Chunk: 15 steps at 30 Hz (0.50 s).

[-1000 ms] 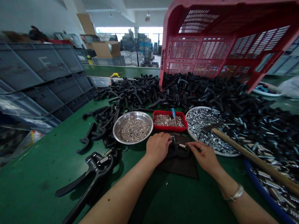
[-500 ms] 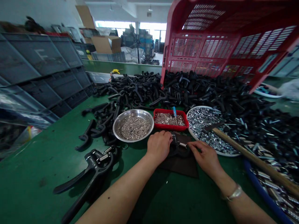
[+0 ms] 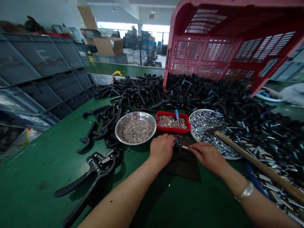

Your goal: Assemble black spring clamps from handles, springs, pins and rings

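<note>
My left hand (image 3: 162, 149) is curled closed on a black plastic gripper part (image 3: 178, 151) lying on a dark mat (image 3: 184, 166). My right hand (image 3: 207, 155) pinches the end of a small metal spring (image 3: 184, 147) fitted on that part. Just beyond my hands stand a steel bowl of small rings (image 3: 136, 128), a red tray of pins (image 3: 172, 122) and a white plate of washers (image 3: 206, 123).
A tilted red crate (image 3: 228, 41) spills a large heap of black handles (image 3: 201, 95) over the green table (image 3: 42, 177). Assembled hand grippers (image 3: 95, 171) lie at the left. A hammer's wooden handle (image 3: 256, 161) crosses the right side. Grey crates (image 3: 35, 72) are stacked at the left.
My right hand has shifted slightly left toward the spring. The view has tilted a little; my left hand stays on the part.
</note>
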### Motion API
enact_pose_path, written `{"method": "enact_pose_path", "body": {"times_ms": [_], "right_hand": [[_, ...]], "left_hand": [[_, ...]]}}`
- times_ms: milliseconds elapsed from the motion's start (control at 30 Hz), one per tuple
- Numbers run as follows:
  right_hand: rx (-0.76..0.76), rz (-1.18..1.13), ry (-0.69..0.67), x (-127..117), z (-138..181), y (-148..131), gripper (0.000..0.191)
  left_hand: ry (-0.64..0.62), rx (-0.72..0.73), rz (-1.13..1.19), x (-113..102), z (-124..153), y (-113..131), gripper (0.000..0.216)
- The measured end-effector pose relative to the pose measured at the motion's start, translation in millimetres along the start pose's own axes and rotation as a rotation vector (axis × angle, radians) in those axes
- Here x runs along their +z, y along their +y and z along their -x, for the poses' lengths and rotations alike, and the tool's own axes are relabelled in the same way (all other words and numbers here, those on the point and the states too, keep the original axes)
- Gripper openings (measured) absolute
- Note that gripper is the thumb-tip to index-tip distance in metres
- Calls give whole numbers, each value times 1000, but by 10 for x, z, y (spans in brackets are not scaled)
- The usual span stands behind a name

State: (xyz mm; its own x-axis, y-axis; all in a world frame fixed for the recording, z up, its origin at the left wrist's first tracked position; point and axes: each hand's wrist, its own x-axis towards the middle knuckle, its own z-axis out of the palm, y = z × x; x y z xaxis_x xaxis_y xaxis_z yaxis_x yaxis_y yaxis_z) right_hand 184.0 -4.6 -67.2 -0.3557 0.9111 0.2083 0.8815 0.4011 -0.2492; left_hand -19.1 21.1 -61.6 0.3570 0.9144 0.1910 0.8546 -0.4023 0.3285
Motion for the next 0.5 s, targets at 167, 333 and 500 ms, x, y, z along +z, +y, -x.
{"method": "enact_pose_path", "body": {"times_ms": [167,333,500], "right_hand": [[287,-270,310,-101,117,-50,29],[135,-547,457,-36,155,-410,15],[110,-672,513,85,169,-613,13]], "left_hand": [[-39,10,492,-94,-12,25,13],[-401,-134,1231,-86,60,144,14],[-596,-348,1583,-58,108,166,30]]}}
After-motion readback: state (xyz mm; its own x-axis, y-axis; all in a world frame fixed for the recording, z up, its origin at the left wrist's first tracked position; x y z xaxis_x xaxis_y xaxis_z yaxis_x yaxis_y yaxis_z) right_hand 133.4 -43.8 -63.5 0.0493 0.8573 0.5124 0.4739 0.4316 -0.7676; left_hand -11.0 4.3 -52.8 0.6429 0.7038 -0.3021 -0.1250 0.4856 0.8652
